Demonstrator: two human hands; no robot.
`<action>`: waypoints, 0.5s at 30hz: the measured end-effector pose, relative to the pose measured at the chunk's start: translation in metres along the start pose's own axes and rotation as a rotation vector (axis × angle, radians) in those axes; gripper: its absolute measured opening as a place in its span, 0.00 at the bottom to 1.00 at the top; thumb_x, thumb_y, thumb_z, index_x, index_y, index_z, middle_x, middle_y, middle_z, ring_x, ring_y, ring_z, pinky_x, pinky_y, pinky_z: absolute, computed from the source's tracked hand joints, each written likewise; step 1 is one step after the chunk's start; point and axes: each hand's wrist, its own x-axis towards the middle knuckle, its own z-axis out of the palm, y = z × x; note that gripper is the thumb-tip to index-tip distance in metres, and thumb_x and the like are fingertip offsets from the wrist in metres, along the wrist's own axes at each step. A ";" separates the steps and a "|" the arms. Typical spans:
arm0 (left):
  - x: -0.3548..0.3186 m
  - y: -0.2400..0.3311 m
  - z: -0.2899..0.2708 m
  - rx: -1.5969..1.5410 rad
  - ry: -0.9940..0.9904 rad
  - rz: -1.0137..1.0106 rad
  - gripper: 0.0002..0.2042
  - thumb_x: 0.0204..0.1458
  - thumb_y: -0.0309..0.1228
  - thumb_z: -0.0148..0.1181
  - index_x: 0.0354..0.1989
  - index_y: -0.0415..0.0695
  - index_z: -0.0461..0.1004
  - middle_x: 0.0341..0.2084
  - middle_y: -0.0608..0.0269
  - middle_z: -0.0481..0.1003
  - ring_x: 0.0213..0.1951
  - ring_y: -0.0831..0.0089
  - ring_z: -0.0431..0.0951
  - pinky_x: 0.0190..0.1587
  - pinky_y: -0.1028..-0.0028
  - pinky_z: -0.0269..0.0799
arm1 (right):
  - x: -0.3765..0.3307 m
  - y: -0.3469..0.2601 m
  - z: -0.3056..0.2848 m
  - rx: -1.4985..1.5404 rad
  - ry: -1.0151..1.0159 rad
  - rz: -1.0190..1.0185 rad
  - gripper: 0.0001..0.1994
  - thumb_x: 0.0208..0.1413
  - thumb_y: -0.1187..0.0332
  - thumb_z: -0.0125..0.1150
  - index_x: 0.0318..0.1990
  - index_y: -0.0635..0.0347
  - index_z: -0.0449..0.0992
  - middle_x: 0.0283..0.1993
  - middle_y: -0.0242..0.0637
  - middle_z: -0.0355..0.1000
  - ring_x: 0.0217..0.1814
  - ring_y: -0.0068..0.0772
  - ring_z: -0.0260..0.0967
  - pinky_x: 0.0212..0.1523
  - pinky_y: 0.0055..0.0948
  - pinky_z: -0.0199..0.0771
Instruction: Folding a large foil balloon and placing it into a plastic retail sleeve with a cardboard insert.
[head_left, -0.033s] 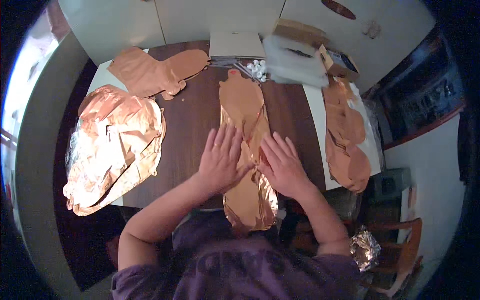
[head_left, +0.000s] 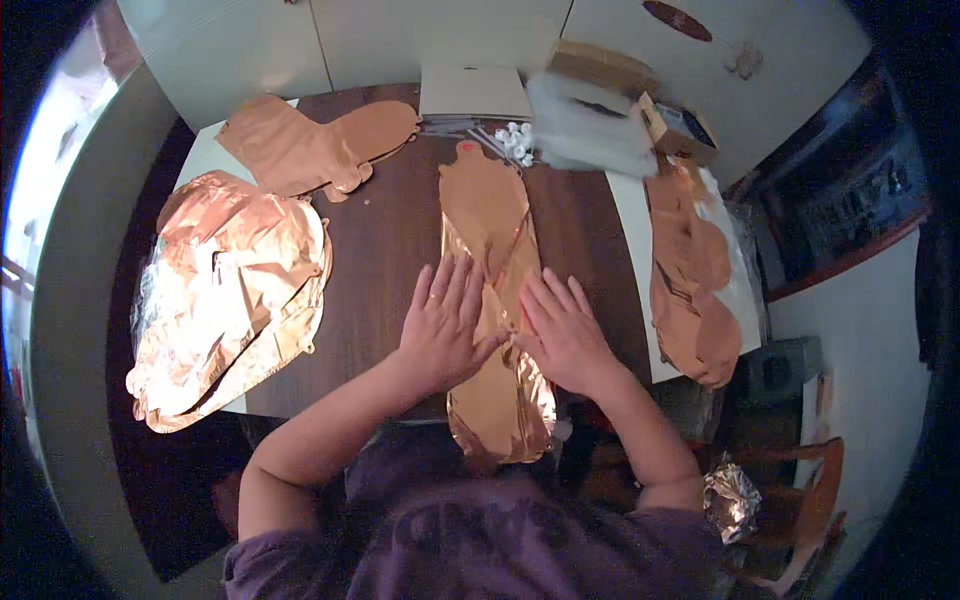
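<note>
A deflated copper-coloured foil balloon (head_left: 485,205) lies folded into a long strip in front of me, its tabbed end pointing away and its near end at the table's front edge. My left hand (head_left: 445,320) rests flat on the strip's left side, fingers stretched forward. On the right side, my right hand (head_left: 565,330) lies flat as well, its fingers extended. The two thumbs nearly meet over the middle of the strip. Neither hand grips anything. The foil under the palms is hidden.
Crumpled shiny foil balloons (head_left: 240,280) lie at the left, with a flat matte one (head_left: 310,145) behind. More folded foil (head_left: 690,270) is on the right. White plastic pieces (head_left: 515,140), a clear plastic bag (head_left: 590,125) and a small open box (head_left: 680,130) stand at the back.
My left hand has slid very slightly toward me on the foil. Everything else looks the same.
</note>
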 end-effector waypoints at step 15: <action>-0.001 -0.004 0.015 0.061 -0.121 -0.071 0.46 0.53 0.61 0.46 0.68 0.32 0.48 0.67 0.39 0.49 0.70 0.47 0.45 0.69 0.51 0.38 | -0.025 -0.009 -0.003 0.006 -0.188 -0.052 0.42 0.54 0.48 0.56 0.68 0.69 0.49 0.73 0.53 0.41 0.77 0.50 0.34 0.72 0.54 0.31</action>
